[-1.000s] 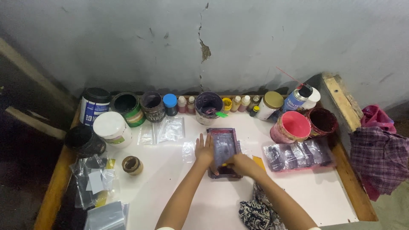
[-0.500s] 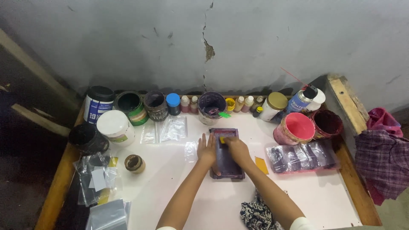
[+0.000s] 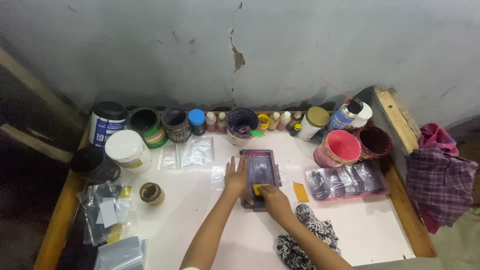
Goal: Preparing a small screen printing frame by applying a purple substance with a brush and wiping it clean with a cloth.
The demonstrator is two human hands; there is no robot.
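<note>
A small purple-stained printing screen frame [image 3: 260, 172] lies flat in the middle of the white table [image 3: 200, 225]. My left hand [image 3: 236, 176] presses flat on the frame's left edge. My right hand [image 3: 270, 196] grips a small yellow squeegee [image 3: 260, 189] at the near end of the screen. A yellow card [image 3: 300, 191] lies just right of the frame.
Paint tubs and small bottles line the back edge, among them a purple-stained tub [image 3: 242, 125] and a pink bucket [image 3: 341, 148]. A strip of printed clear pouches [image 3: 346, 179] lies to the right. Clear bags [image 3: 197, 150], a tape roll [image 3: 151, 193] and a patterned rag [image 3: 307, 237] are nearby.
My right hand went from the screen's near end up to its far end, then came back toward me with the squeegee. My left hand stayed on the frame's left edge.
</note>
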